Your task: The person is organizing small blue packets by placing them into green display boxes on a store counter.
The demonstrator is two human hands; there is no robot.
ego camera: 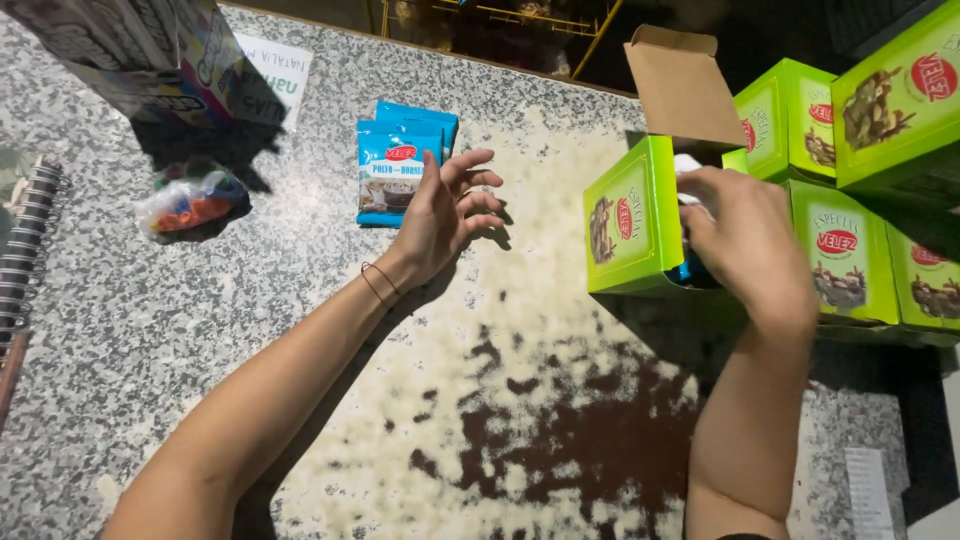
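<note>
My left hand (445,210) hovers over the speckled granite counter (300,330) with fingers spread, holding nothing, just right of two blue powder packets (392,170) that lie stacked flat. My right hand (750,240) reaches into an open green carton (625,220) with its brown flap raised (682,85). The fingers curl around something white and blue inside the carton's mouth; most of that item is hidden by the hand.
More closed green cartons (880,150) are stacked at the right. A printed box (130,55) stands at the upper left with a small bag of colourful pieces (188,200) below it. A spiral notebook (25,250) lies at the left edge.
</note>
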